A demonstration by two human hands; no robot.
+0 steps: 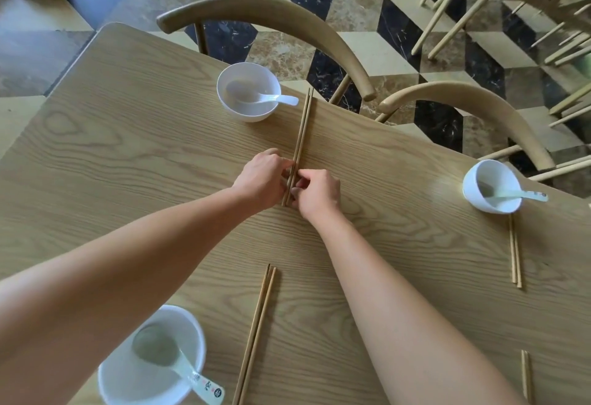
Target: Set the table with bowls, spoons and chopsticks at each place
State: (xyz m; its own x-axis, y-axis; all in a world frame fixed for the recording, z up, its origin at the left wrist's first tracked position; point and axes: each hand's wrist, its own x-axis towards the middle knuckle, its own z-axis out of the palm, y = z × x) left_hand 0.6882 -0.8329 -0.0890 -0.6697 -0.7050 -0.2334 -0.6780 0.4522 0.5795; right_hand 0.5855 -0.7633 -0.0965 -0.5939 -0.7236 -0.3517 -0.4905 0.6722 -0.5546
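Chopsticks (303,129) lie just right of the far bowl (248,91), their near ends pinched by left hand (263,180) and right hand (316,193); other pairs (256,331) nearer than that bowl are already down, so setting seems nearly done, though the frame edge hides part.

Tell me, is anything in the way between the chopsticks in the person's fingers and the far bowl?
Nothing visible. The left hand and right hand pinch the chopsticks, lying just beside the far bowl; only bare table shows between, the spoon handle pointing toward them.
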